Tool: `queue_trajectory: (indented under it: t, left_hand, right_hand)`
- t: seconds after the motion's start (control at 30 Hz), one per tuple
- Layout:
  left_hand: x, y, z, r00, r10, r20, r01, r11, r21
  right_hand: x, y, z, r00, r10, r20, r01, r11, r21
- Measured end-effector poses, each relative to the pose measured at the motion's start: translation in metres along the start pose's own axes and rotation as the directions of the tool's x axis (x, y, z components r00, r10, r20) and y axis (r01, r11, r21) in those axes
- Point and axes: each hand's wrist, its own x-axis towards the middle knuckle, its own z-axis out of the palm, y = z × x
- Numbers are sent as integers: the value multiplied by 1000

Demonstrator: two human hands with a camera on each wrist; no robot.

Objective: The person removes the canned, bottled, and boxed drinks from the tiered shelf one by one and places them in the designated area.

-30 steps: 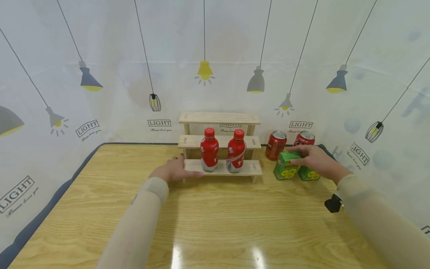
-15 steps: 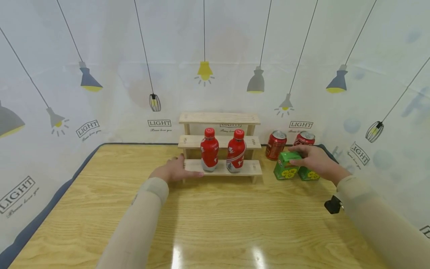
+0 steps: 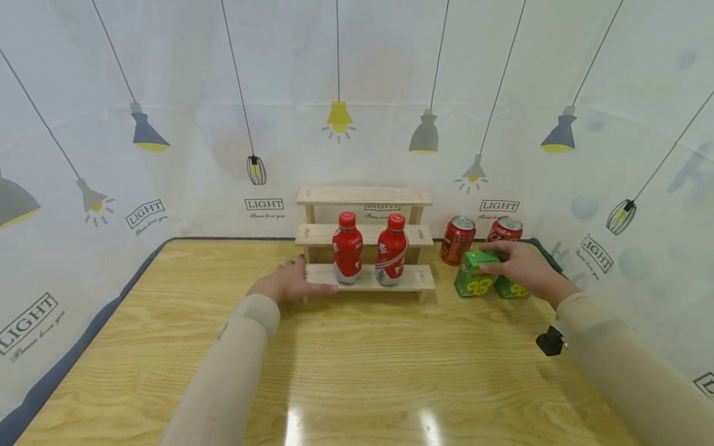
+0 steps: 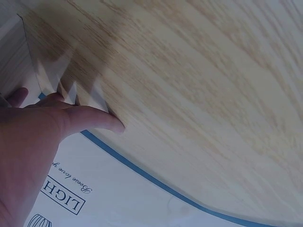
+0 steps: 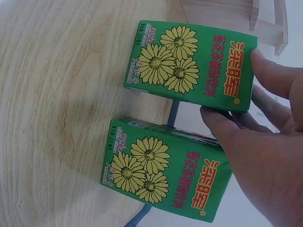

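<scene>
In the head view, my right hand [image 3: 524, 266] pinches the top of a green drink carton [image 3: 474, 282] with yellow flowers on it. The right wrist view has the thumb and fingers on either side of this carton [image 5: 189, 64]. A matching carton [image 5: 161, 170] stands beside it. At the left end of a three-step wooden rack [image 3: 362, 196], my left hand [image 3: 287, 282] lies against the wood, its thumb straight along the lowest step. The left wrist view shows extended fingers [image 4: 94, 118]; part of the hand's contact with the rack is hidden.
Two red bottles [image 3: 348, 251] [image 3: 391, 254] stand upright on the lowest step. Behind the cartons are two red cans [image 3: 458, 240] [image 3: 504, 229], the right one partly covered by my right hand. A printed white cloth [image 3: 206, 124] encloses the wooden table [image 3: 362, 359].
</scene>
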Motion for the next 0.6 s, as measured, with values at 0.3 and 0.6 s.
queue_trajectory:
  t: [0.3, 0.6]
  left_hand:
    - [-1, -1, 0, 1000, 2, 7, -2, 1000, 1]
    - [-2, 0, -1, 1000, 4, 8, -4, 1000, 6]
  right_hand:
    - [1, 2, 2, 1000, 15, 9, -15, 1000, 12]
    - [4, -33, -21, 1000, 21, 16, -21, 999, 41]
